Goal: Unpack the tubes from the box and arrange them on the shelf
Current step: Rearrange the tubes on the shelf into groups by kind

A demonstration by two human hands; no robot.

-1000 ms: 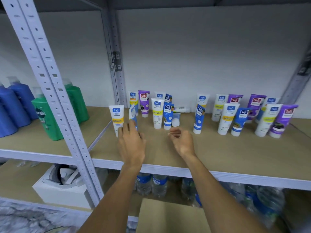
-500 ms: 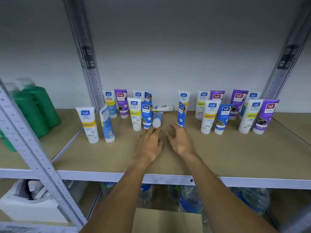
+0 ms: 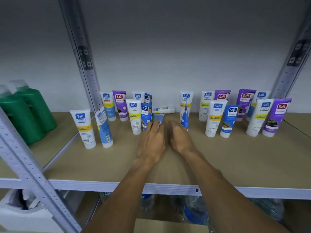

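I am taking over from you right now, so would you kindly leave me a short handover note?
Left hand: open, fingertips at the pale blue tube lying flat.
Right hand: open, holding nothing.
Done: most tubes stand upright on the shelf.
Left: stand up the pale blue tube and the white tube lying behind it.
Box contents out of view.

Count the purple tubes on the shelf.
4. Purple tube in the back row, left group; two in the back row, right group; one in front, far right. More may be hidden.
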